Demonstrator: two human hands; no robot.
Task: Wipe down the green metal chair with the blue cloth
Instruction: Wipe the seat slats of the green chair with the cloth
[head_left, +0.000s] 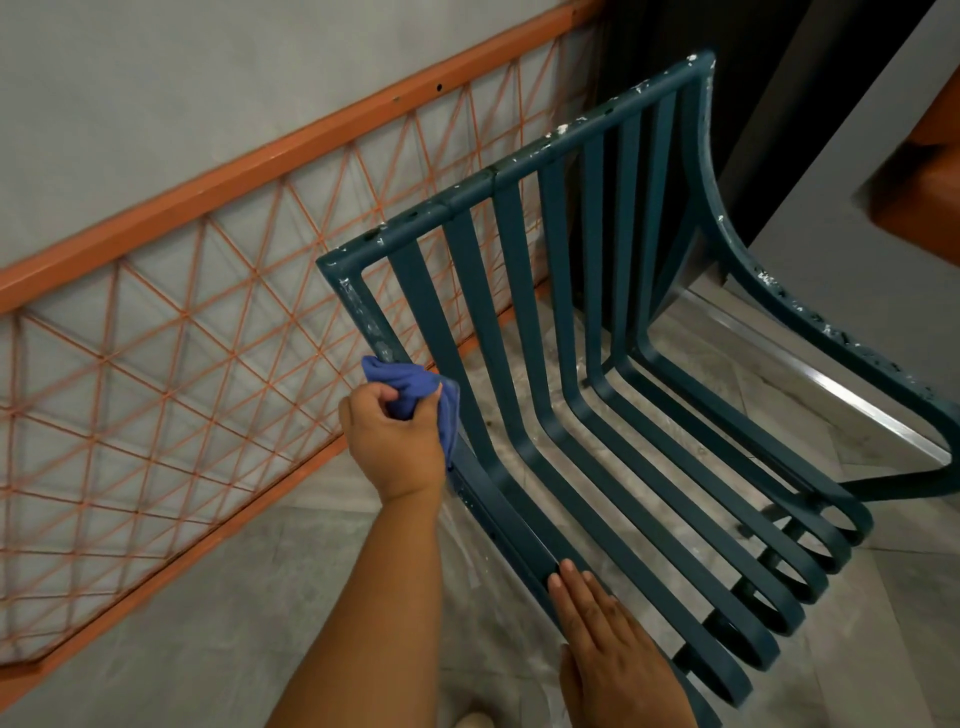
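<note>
1. Your left hand (397, 441) clenches the cloth (415, 395) on the chair (571, 405) frame's left upright, at nine o'clock.
2. Your right hand (618, 644) lies flat and released at six o'clock; brace there and press along the rail.

Our left hand (397, 441) is closed in a fist, forearm extended forward, wrist straight. Our right hand (613, 654) lies flat, palm down, fingers (569, 584) extended together and pointing forward.
</note>
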